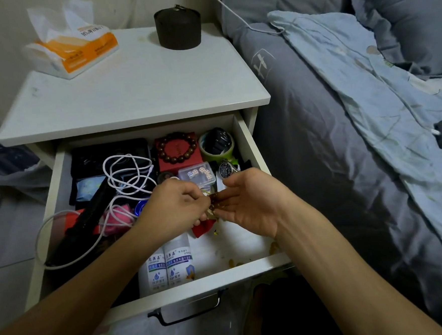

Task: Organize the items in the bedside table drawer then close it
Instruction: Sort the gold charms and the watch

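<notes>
Both hands meet over the open drawer [252,149]: my left hand [175,207] has its fingers curled in, pinching a small brownish gold scrap [216,203], while my right hand [251,202] lies palm-up and loosely cupped under it, I judge to catch the loose bits while I gather them. What the scrap is I cannot tell; similar crumbs lie on the drawer's white floor near its front wall, so this looks like clearing litter before tidying. Just beyond my hands sit a clear box of dice [198,174], a wristwatch [226,169] and a red box [178,154] with a bead bracelet [178,148] on top. To the left a white cable [126,174] loops loosely and spills over the drawer's side, so it needs tucking in before closing. Two white bottles [166,265] lie side by side at the front. On the desk above stands a tissue pack [75,46].
</notes>
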`<control>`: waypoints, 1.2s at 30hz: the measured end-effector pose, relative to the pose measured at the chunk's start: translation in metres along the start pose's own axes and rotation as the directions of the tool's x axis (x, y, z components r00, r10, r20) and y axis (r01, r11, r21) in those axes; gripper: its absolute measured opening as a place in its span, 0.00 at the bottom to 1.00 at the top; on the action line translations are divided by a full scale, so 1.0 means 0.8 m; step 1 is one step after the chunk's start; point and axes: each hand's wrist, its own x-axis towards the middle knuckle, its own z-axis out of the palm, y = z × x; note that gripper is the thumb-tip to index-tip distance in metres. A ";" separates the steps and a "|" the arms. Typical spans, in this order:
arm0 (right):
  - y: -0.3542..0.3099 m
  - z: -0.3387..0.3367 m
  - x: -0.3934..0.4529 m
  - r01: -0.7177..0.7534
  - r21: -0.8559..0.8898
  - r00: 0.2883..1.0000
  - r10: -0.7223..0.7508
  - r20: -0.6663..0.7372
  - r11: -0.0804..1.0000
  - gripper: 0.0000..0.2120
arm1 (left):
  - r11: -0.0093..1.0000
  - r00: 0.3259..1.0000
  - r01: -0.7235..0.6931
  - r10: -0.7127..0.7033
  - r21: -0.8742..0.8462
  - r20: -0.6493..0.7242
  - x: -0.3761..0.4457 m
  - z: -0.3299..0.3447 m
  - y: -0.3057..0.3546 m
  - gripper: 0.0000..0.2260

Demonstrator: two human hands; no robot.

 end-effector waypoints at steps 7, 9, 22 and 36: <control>0.007 0.000 0.015 0.132 -0.327 0.967 -0.194 -0.165 0.936 0.12 | 1.000 1.000 0.020 -0.020 -0.013 -0.018 0.001 -0.002 -0.001 0.08; 0.009 -0.006 0.017 0.199 -0.652 0.900 -0.400 -0.175 0.732 0.12 | 0.999 0.998 0.027 -0.028 -0.024 -0.047 0.001 -0.003 0.000 0.09; 0.012 -0.017 0.040 0.093 -0.850 0.993 -0.010 0.115 -0.519 0.15 | 0.998 0.997 0.007 -0.012 -0.065 -0.072 0.001 -0.009 0.003 0.08; 0.041 -0.008 0.064 0.138 -0.655 0.985 0.037 0.166 -0.743 0.19 | 0.998 0.995 0.008 -0.015 -0.067 -0.098 0.004 -0.011 -0.005 0.08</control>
